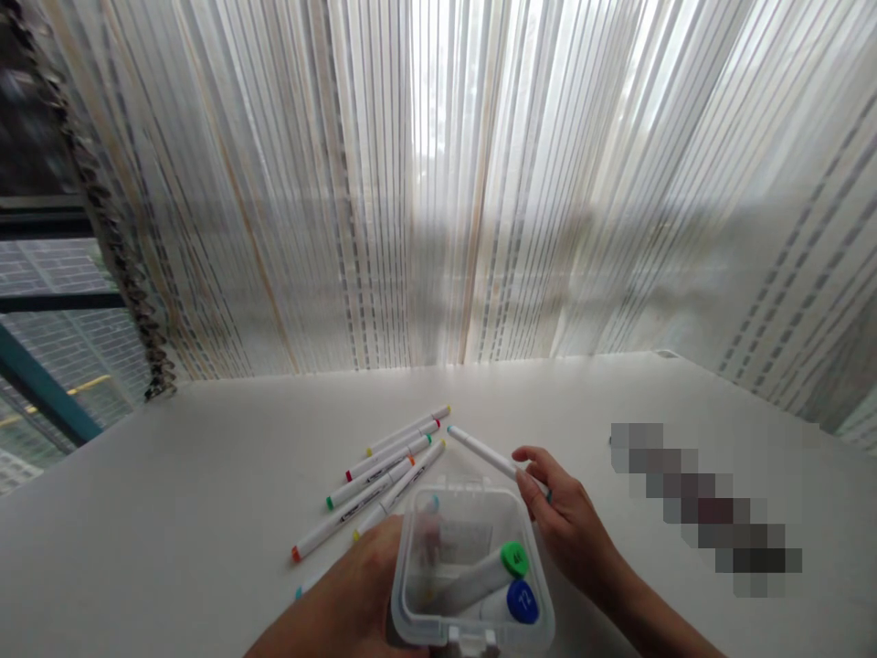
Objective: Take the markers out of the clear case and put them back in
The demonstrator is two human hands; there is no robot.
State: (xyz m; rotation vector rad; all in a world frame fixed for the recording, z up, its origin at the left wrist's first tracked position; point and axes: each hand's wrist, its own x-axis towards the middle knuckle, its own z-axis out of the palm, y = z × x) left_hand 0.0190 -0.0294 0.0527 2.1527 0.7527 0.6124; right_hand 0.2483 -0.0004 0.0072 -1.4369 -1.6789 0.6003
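My left hand (374,585) grips a clear plastic box (472,498) by its left side, with the open top tilted toward me. Inside lie a marker with a green cap (514,558) and one with a blue cap (523,601). My right hand (558,507), just right of the box, pinches a white marker (483,451) with teal ends between thumb and fingers. Left of it, several white markers lie slanted on the table, among them an orange-ended marker (353,507), a green-ended marker (380,471) and a yellow-ended marker (409,430). Part of a blue-ended marker (311,583) is hidden by my left arm.
The white table (171,512) reaches back to a striped sheer curtain (438,201) in front of the window. A blurred-out, pixelated long item (709,507) lies on the right. At far left, a dark window frame (55,302) shows beside the curtain's edge.
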